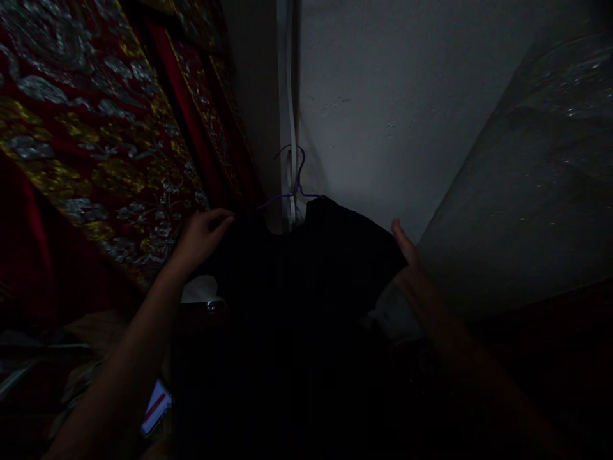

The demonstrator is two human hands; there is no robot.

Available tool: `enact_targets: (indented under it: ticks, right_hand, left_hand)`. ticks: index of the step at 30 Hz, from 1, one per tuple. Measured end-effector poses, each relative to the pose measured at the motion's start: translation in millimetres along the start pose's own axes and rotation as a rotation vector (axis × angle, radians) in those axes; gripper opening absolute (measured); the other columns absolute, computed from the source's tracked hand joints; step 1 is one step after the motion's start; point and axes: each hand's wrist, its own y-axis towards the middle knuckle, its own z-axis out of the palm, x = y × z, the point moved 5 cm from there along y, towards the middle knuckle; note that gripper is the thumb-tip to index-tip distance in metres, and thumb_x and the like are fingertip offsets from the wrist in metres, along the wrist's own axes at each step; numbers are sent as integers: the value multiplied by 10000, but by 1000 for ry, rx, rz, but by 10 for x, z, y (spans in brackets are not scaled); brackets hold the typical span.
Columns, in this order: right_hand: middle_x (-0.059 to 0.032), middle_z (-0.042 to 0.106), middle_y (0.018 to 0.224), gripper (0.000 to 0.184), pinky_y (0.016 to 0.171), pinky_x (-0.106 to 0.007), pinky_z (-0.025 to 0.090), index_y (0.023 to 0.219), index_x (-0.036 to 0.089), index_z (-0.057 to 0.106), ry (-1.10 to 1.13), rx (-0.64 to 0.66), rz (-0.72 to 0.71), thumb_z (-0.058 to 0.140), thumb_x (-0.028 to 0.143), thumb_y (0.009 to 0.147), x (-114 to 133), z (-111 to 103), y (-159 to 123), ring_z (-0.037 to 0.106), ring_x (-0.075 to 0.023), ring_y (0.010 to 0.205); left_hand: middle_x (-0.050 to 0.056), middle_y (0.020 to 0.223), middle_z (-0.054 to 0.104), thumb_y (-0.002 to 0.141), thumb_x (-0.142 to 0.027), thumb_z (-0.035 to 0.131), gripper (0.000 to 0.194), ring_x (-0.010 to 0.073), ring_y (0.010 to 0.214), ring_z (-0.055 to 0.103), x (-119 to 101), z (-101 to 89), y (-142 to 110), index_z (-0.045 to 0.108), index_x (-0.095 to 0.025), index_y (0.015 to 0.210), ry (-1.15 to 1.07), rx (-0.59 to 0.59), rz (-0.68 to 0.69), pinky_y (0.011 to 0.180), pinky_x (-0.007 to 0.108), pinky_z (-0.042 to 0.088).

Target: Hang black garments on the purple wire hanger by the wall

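A black garment (306, 281) hangs on a thin purple wire hanger (294, 185) against a white wall. My left hand (201, 239) pinches the garment's left shoulder, fingers closed on the cloth. My right hand (412, 268) lies along the garment's right shoulder edge; only its thumb and back show, and the fingers are hidden behind the dark cloth. The lower part of the garment is lost in shadow.
A red hanging cloth (96, 128) with gold and silver embroidery fills the left. A grey plastic-covered bulk (531, 191) stands at the right. A white cord (290, 96) runs down the wall corner. A small white and red card (156, 406) lies at the lower left.
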Motion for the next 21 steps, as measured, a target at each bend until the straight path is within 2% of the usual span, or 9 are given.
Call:
enact_targets:
  ticks: [2,5,10,12,14,15,17,19,21]
  right_hand:
    - [-66,754,884,468,782,-408,623,870,228,699,23,-16,40,716,682,761,0,-36,-58,724,-287,980]
    - [-34,747,796,407,771,-402,624,804,233,675,30,-63,35,837,572,646,112,-20,-128,740,-278,908]
    - [-59,743,813,343,755,-392,625,859,228,692,121,-267,-93,778,538,740,363,-86,-251,738,-278,911]
    - [-67,751,856,322,752,-389,622,920,242,710,95,-340,-154,737,539,801,403,-191,-405,737,-275,915]
    - [-62,762,902,304,743,-373,618,982,276,730,-12,-322,-243,670,554,875,450,-234,-639,739,-259,911]
    - [-55,768,928,302,748,-359,616,1013,297,740,-93,-248,-301,645,560,899,488,-193,-777,739,-248,916]
    - [-47,776,1029,332,804,-336,610,1103,324,753,-282,94,-405,668,565,891,569,70,-1077,736,-237,981]
    - [-68,736,1233,509,931,-341,581,1270,308,711,-454,661,-415,763,546,822,571,498,-1421,698,-260,1136]
    - [-73,654,1392,619,1028,-343,533,1394,307,629,-519,1089,-320,780,503,826,523,809,-1681,646,-259,1245]
  left_hand:
    - [62,1051,783,922,-378,572,285,244,984,711,25,16,11,751,-180,1023,18,-49,-5,950,347,529]
    - [65,1072,773,939,-333,547,269,232,1012,703,-238,89,82,749,-181,1033,-12,-101,84,976,348,519]
    - [62,1216,700,949,-314,564,275,232,1175,623,-864,33,53,719,-209,1150,-45,-212,267,1066,389,468]
    - [62,1161,710,951,-359,578,284,230,1125,639,-941,-27,-34,721,-204,1141,-152,-217,189,1027,382,493]
    - [77,1111,727,957,-433,571,345,227,1049,670,-939,-23,-147,716,-187,1151,-375,-134,55,959,375,530]
    - [91,1127,728,957,-469,567,387,229,1039,679,-926,-1,-215,705,-180,1173,-515,-85,-24,940,378,541]
    - [121,1211,713,953,-513,570,438,243,1077,683,-903,66,-369,685,-176,1208,-800,12,-202,937,397,552]
    - [136,1218,708,945,-499,591,409,247,1069,690,-879,127,-540,701,-170,1163,-1014,104,-399,920,400,569]
    - [111,1039,727,917,-413,650,325,187,860,702,-838,140,-716,724,-158,1103,-1115,201,-576,801,339,595]
